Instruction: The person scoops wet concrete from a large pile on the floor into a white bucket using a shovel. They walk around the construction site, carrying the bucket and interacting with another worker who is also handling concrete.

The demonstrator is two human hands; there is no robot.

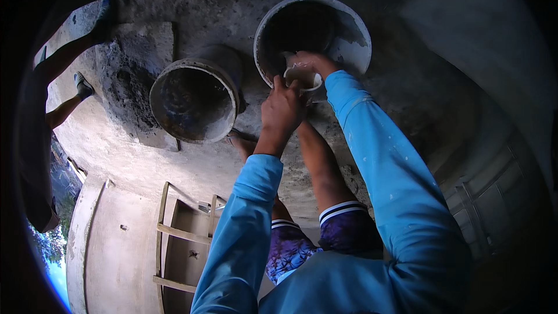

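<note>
Just ahead of me, a small white container (316, 82) is tilted over the near rim of a large round tub (367, 39), its mouth facing up toward me. My left hand (283, 107) grips its near left rim, with fingertips curled over the edge. Across the far side of the container lies my right hand (310, 61), fingers bent around that rim; the fingertips are partly hidden. Greyish liquid or residue shows inside the container. Dark contents fill the shadowed inside of the tub, and patchy pale residue coats its right wall.
Left of the tub stands a bucket (233, 96) with a crusted rim. Beyond it, dark wet mix (126, 83) lies on a flat board (159, 35). Another person's legs (65, 61) are at far left. A wooden ladder-like frame (185, 234) is at lower left.
</note>
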